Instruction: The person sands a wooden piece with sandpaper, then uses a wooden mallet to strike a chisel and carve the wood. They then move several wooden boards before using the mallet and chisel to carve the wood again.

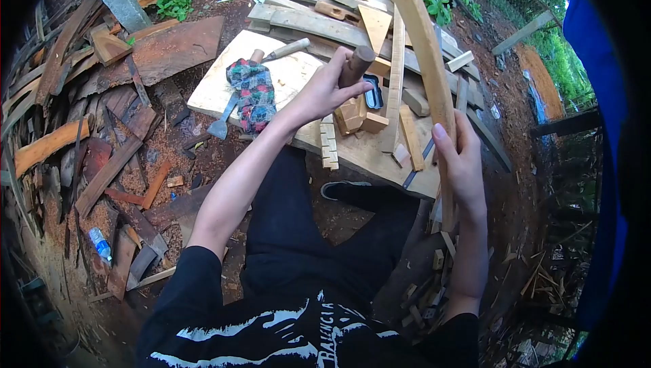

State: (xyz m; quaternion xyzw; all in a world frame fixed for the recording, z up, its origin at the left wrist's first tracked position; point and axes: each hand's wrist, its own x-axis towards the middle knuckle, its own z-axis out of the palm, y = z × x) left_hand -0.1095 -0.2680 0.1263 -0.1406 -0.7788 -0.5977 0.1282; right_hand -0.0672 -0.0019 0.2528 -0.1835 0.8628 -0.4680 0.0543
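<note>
My left hand [324, 91] is closed around a thick, round brown wooden handle [357, 64]. The tool's other end is not clear, as pale wooden blocks [351, 116] show just below the hand. In my right hand [462, 158] is a long, slightly curved wooden board [426, 49], held upright by its lower part with the thumb on its near face. Its top runs out of view. Beside the left hand, a plaid cloth [252, 93] lies on the wooden bench top [210, 87], with a wide metal blade [220, 126] and a wooden-handled tool [288, 49] near it.
A notched wooden piece [329, 143] sits at the bench's near edge, by a small black case [373, 92]. Stacked planks [319, 26] lie behind. Scrap wood [115, 144] and a plastic bottle [100, 244] are on the ground at left. A blue sheet [597, 131] hangs at right.
</note>
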